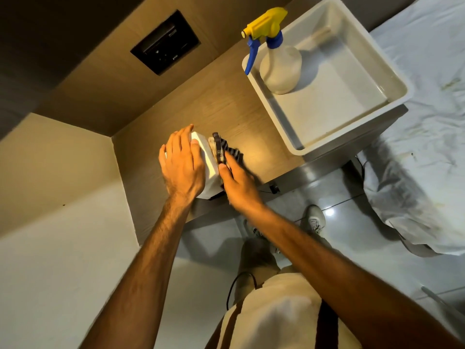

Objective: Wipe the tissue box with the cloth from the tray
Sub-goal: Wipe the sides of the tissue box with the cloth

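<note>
A white tissue box [208, 157] stands on the wooden shelf near its front edge. My left hand [182, 163] lies flat over the box's top and left side, holding it. My right hand [239, 185] presses a dark striped cloth [225, 149] against the box's right side. The cloth bunches up between my fingers and the box wall. The white tray [392, 79] sits at the back right of the shelf.
A spray bottle [279, 64] with a yellow and blue trigger head stands inside the tray. A black wall panel [164, 42] is set into the wooden back wall. A bed with white sheets [427, 147] lies to the right. A cream wall closes the left side.
</note>
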Action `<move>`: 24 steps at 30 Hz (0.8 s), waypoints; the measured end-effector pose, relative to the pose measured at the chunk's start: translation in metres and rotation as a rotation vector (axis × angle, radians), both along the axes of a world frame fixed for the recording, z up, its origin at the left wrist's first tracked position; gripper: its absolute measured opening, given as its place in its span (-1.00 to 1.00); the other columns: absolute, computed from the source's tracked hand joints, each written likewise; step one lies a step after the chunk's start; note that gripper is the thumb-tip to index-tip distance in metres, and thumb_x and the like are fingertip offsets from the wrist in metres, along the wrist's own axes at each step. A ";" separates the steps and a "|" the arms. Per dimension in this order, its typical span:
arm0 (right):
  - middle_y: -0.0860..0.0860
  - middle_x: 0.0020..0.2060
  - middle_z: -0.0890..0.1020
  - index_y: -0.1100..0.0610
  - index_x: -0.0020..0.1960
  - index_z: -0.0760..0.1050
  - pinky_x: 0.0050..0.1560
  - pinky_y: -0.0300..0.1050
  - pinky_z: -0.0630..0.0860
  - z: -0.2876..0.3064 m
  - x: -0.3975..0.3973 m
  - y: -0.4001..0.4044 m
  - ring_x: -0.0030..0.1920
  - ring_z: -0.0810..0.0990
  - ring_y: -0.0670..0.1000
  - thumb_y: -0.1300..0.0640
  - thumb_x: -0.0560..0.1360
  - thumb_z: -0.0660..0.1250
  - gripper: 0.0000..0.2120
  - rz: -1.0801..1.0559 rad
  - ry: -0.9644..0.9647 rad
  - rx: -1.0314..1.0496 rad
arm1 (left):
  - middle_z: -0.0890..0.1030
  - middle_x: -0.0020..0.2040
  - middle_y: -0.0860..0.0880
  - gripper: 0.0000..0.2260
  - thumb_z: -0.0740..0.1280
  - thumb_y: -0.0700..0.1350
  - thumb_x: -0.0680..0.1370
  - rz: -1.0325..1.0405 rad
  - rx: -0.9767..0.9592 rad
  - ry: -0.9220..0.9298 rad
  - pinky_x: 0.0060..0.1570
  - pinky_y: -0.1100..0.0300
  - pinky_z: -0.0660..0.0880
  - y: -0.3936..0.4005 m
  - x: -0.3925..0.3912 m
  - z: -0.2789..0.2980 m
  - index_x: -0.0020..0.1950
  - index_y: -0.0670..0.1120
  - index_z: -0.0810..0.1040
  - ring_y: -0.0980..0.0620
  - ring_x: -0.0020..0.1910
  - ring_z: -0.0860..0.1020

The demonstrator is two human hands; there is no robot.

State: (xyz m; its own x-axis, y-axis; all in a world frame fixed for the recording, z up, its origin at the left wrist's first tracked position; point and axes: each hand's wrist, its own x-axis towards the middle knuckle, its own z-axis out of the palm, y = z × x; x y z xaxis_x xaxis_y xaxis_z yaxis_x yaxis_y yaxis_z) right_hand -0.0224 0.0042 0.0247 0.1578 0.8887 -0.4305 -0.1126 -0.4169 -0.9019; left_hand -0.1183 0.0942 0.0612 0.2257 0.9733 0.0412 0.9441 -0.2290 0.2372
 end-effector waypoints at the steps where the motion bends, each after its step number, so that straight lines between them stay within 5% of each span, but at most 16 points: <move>1: 0.06 0.50 0.49 -0.12 0.63 0.22 0.35 -0.04 0.48 0.005 -0.002 -0.007 0.44 0.51 0.10 -0.01 0.74 0.07 -0.54 -0.011 0.021 0.042 | 0.53 0.46 -0.09 -0.51 -0.04 0.03 0.67 -0.003 0.001 -0.004 0.56 -0.24 0.30 0.000 0.002 0.000 0.53 -0.05 0.42 -0.09 0.47 0.48; 6: 0.09 0.35 0.62 -0.12 0.56 0.35 0.21 -0.06 0.55 0.019 0.013 0.051 0.28 0.61 0.08 -0.02 0.73 0.07 -0.58 0.014 -0.026 0.122 | 0.59 0.34 -0.12 -0.49 -0.10 0.08 0.68 -0.039 0.022 0.038 0.43 -0.25 0.41 0.010 0.004 0.002 0.42 -0.10 0.48 -0.16 0.34 0.53; 9: 0.16 0.38 0.59 0.00 0.57 0.37 0.34 0.07 0.55 0.001 0.018 0.075 0.35 0.58 0.18 0.02 0.75 0.05 -0.58 0.048 -0.030 0.008 | 0.55 0.43 -0.14 -0.49 -0.05 0.05 0.68 0.011 0.007 -0.022 0.53 -0.25 0.32 0.010 0.000 -0.001 0.51 -0.11 0.43 -0.15 0.43 0.49; 12: 0.15 0.44 0.54 -0.03 0.60 0.30 0.30 -0.03 0.49 -0.009 0.013 0.052 0.41 0.54 0.20 0.00 0.75 0.03 -0.57 0.055 -0.044 -0.033 | 0.49 0.52 -0.14 -0.47 -0.05 0.05 0.67 0.034 -0.003 0.013 0.61 -0.25 0.22 0.008 -0.001 -0.001 0.59 -0.09 0.36 -0.14 0.54 0.42; 18: 0.06 0.45 0.54 -0.17 0.60 0.26 0.29 -0.02 0.54 0.009 0.001 0.019 0.37 0.57 0.09 -0.02 0.73 0.07 -0.56 0.001 -0.002 0.116 | 0.43 0.58 -0.11 -0.50 -0.05 0.01 0.71 0.046 0.008 0.013 0.67 -0.23 0.12 0.005 0.000 -0.002 0.63 -0.06 0.29 -0.09 0.64 0.30; 24: 0.17 0.40 0.57 0.02 0.58 0.35 0.32 0.03 0.53 -0.001 0.013 0.063 0.35 0.57 0.21 0.04 0.75 0.05 -0.58 0.022 -0.036 0.019 | 0.38 0.63 -0.08 -0.48 -0.05 0.03 0.70 0.046 0.013 0.018 0.70 -0.21 0.05 0.006 -0.001 -0.006 0.65 -0.05 0.26 -0.09 0.68 0.23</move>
